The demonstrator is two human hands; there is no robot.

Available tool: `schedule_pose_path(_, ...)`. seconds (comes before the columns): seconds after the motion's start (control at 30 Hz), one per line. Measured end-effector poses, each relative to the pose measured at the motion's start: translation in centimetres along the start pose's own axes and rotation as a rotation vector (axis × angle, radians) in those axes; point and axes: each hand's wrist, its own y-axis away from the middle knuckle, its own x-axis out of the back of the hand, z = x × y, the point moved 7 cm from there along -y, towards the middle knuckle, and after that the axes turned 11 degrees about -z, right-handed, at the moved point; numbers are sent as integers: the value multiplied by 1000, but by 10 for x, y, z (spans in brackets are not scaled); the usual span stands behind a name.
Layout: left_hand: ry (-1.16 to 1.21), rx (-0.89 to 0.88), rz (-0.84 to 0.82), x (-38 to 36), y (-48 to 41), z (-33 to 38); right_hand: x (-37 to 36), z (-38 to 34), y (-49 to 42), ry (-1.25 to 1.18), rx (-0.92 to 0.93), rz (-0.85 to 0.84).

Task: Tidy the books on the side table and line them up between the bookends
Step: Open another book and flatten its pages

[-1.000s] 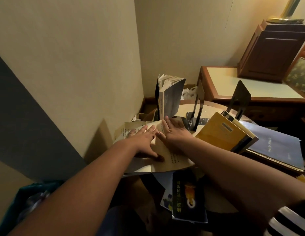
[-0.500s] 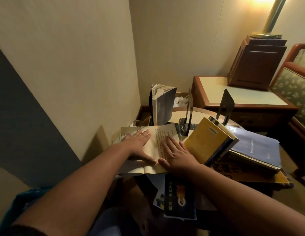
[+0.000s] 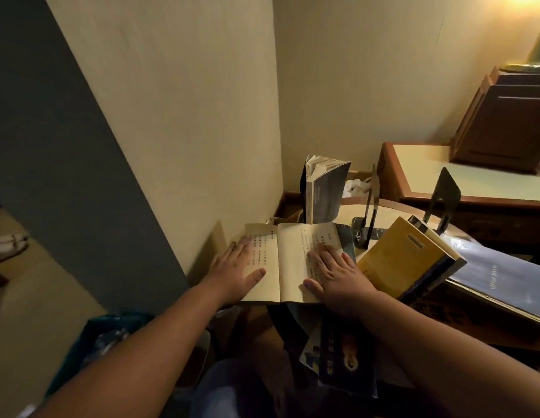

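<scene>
Both hands are lying flat with fingers straight: left hand (image 3: 232, 276) is pressing the left page and right hand (image 3: 341, 276) the right page of the open book (image 3: 292, 263). Neither is gripping anything. The book is sitting face up at the near-left side of the counter (image 3: 395, 214), outside the bookends.

Risks I'm seeing:
- The open book's near edge seems to be hanging past the counter edge. Closing it one-handed is likely tipping it off towards the bin (image 3: 96, 336) below.
- Pages are only being pinned, not held. Folding it shut fast is risking a creased page.
- The standing book (image 3: 324, 194) is upright just behind the open one, with its pages fanning at the top and nothing visibly bracing it on the near side. Any nudge while lifting the open book is probably toppling it.
- The yellow book (image 3: 401, 257) is leaning tilted just beside the right hand, propped on the stack with the blue folder (image 3: 503, 276). A wrist bump is likely sliding it.
- The dark book (image 3: 347, 360) is hanging below the counter edge under the right forearm. I can't tell what's supporting it, and pulling the arm back could be dragging it down.
- The near bookend (image 3: 361, 232) and far bookend (image 3: 445, 188) are standing apart with only clutter around them. They look light, so pushing books in hard is likely shoving them rather than seating the row.
</scene>
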Motion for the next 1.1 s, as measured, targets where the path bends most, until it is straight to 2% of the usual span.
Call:
schedule_pose_path(0.2,107,17,66,7,9,-8,1,-3,0,-12,19,16)
schedule_pose_path(0.3,214,1,157,17,19,-5,1,-5,0,-19,24,11)
schedule_pose_path(0.5,790,-7,317,41,31,-8,0,-4,-2,-42,26,21)
schedule_pose_path(0.63,952,-75,248,45,27,-3,4,-5,-1,-78,17,11)
schedule_pose_path(0.77,955,-108,205,50,21,9,35,-11,13,-172,71,70)
schedule_pose_path(0.83,908,-109,199,53,18,14,53,-11,22,-233,105,193)
schedule_pose_path(0.93,828,-128,191,58,16,25,75,-14,33,-463,150,362)
schedule_pose_path(1.0,808,-154,180,58,13,32,83,-20,37,-619,178,380)
schedule_pose_path(1.1,788,-181,156,55,5,43,88,-31,40,-716,157,364)
